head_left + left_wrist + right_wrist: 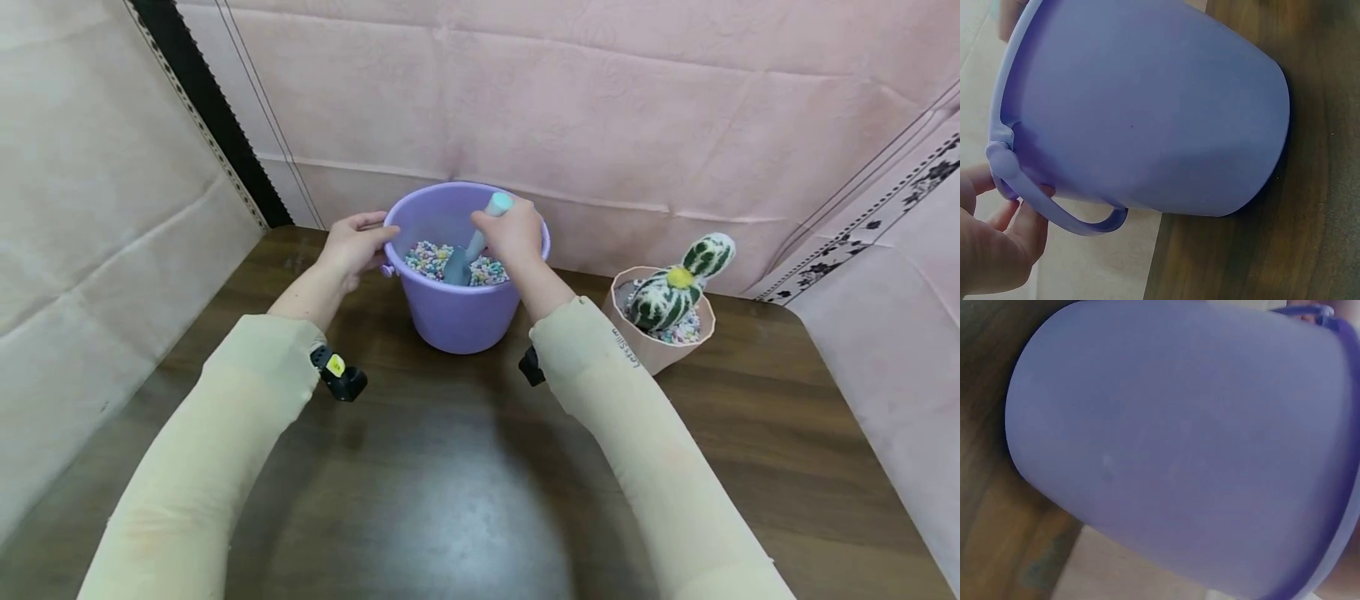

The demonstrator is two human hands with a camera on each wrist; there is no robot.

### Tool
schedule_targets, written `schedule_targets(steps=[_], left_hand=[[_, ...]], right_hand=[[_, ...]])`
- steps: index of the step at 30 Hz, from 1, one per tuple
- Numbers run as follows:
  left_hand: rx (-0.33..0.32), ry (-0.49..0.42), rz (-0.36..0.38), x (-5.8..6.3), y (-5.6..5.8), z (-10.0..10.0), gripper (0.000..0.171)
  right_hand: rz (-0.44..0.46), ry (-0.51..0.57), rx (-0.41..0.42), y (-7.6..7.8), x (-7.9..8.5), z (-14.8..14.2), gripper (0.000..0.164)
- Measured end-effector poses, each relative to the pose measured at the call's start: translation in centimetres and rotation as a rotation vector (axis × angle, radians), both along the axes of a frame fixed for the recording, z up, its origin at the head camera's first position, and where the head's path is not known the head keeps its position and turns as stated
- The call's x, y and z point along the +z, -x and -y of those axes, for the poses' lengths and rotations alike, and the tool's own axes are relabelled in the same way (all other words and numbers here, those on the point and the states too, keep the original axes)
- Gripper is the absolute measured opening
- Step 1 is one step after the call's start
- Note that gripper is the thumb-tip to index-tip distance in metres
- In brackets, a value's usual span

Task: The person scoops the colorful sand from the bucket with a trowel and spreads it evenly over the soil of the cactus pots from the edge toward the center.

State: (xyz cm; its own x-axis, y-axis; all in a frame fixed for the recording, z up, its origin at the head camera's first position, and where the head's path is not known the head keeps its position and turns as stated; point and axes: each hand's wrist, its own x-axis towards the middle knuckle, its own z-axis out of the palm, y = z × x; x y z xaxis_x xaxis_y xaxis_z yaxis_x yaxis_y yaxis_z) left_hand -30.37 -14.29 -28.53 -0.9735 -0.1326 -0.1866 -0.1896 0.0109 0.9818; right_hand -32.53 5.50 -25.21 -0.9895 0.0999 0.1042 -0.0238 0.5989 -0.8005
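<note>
At the frame's upper centre, our left hand (358, 242) pinches the bucket (457, 321) by its rim, and our right hand (517, 232) curls round the handle of the scoop (456, 267). We'd do best to brace the bucket and slide the blade in at a low slant. We can't see how deep it sits in the beads (426, 258); the 2 wrist views show mostly bucket wall.
</note>
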Motion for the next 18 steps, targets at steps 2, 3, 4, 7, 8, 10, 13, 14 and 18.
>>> schedule_targets(steps=[2,3,4,7,8,10,13,14,18], left_hand=[[0.008,-0.004,0.009,0.0,0.1,0.0,0.052],[0.001,0.008,0.016,0.0,0.1,0.1,0.052],[0.003,0.002,0.020,0.0,0.1,0.1,0.052],[0.010,-0.001,0.019,0.0,0.1,-0.1,0.051],[0.009,-0.002,0.016,-0.1,0.1,-0.1,0.051],[0.007,-0.003,0.010,0.0,0.1,-0.3,0.051],[0.014,-0.013,0.006,0.0,0.2,-0.4,0.051],[0.015,-0.016,0.003,0.0,0.2,-0.4,0.051],[0.026,-0.016,0.009,0.2,0.2,-0.5,0.051]], right_hand=[[0.058,0.073,-0.030,0.3,-0.1,-0.2,0.014],[0.080,0.107,-0.043,0.5,-0.2,-0.3,0.014],[0.098,0.157,-0.047,0.6,-0.4,-0.4,0.013],[0.138,0.353,-0.026,1.0,-0.9,-0.3,0.016],[0.141,0.411,-0.020,1.0,-1.0,-0.2,0.018],[0.153,0.524,-0.010,1.1,-1.2,0.0,0.023],[0.158,0.598,-0.027,1.2,-1.2,0.1,0.018],[0.162,0.609,-0.037,1.2,-1.2,0.1,0.015],[0.183,0.698,-0.074,1.3,-1.1,0.2,0.015]])
